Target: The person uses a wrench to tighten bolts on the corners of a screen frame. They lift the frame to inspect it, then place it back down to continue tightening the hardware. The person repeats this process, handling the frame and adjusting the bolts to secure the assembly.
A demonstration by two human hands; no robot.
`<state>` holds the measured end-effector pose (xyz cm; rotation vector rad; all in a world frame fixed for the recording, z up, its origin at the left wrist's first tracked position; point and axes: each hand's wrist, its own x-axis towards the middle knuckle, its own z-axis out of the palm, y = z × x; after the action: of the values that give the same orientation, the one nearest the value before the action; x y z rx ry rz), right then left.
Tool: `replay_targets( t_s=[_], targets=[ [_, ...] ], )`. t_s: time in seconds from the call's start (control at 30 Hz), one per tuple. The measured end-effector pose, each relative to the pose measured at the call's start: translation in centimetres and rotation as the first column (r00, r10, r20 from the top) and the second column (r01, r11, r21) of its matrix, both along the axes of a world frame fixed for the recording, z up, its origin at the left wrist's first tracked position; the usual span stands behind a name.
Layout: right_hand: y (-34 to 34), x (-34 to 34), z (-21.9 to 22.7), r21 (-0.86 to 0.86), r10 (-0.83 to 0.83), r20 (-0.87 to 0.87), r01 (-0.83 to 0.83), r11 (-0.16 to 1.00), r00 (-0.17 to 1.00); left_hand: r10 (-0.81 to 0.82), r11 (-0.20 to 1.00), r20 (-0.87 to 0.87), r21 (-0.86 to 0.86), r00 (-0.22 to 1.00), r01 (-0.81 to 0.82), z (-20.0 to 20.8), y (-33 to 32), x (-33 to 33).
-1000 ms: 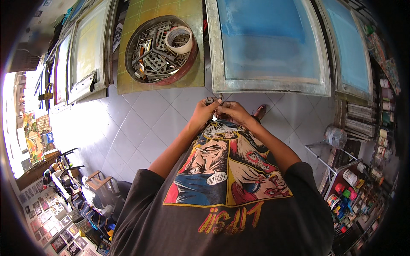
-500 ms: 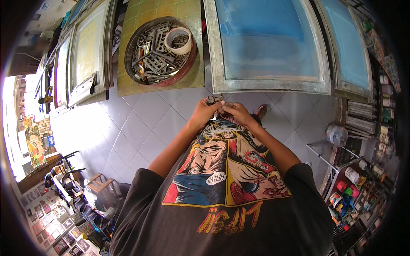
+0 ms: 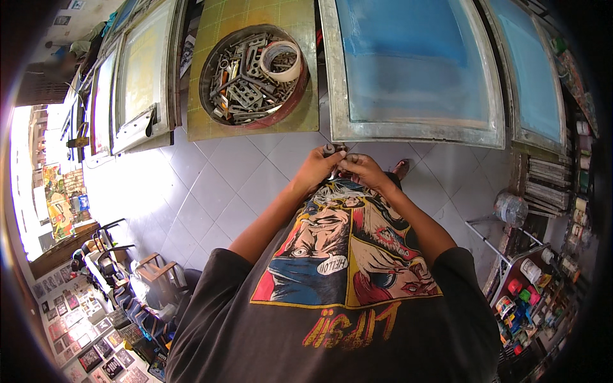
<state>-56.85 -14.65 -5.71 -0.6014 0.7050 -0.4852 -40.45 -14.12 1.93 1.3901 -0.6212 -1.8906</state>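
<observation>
Both my hands meet in front of my dark printed T-shirt, close to the near edge of a framed screen. Pinched in the fingers of my left hand (image 3: 315,168) is a small grey metal part (image 3: 329,150), whose exact kind I cannot make out. My right hand (image 3: 365,170) has thumb and fingers closed at the same part, touching the left fingertips. Beyond them, a round reddish pan (image 3: 284,116) full of metal hardware and tools sits on a yellow-green board (image 3: 204,131). A roll of masking tape (image 3: 281,77) rests on the hardware.
A large blue screen in a metal frame (image 3: 415,133) lies ahead, with another blue screen (image 3: 536,83) at its right. Paler screens (image 3: 143,70) stand left. A rack with paint containers (image 3: 530,270) is at lower right; a wooden stool (image 3: 156,271) stands lower left.
The whole view has shifted slightly, so the scene sits further right in the picture. My hands stay together at the metal part, with only slight finger movement.
</observation>
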Motion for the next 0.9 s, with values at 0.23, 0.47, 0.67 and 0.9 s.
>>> replay_targets(
  t_s=[0.23, 0.47, 0.67, 0.9],
  targets=[
    [-0.3, -0.1, 3.2, 0.096, 0.011, 0.035, -0.015, 0.995, 0.999, -0.053, 0.998, 0.034, -0.033, 0.998, 0.054, -0.9, -0.2, 0.4],
    [0.2, -0.9, -1.2, -0.091, 0.053, -0.034, -0.056, 0.994, 0.998, -0.065, 0.998, 0.031, 0.007, 0.997, 0.065, -0.5, -0.3, 0.2],
    [-0.3, -0.8, 0.5, -0.119, 0.083, -0.266, -0.118, 0.986, 0.961, -0.058, 0.996, 0.107, -0.065, 0.993, 0.065, -1.6, 0.0, -0.2],
    [0.6, -0.9, -1.4, 0.066, -0.047, 0.141, 0.038, 0.997, 0.989, -0.111, 0.991, -0.019, -0.081, 0.994, 0.110, -1.8, -0.4, 0.3]
  ],
)
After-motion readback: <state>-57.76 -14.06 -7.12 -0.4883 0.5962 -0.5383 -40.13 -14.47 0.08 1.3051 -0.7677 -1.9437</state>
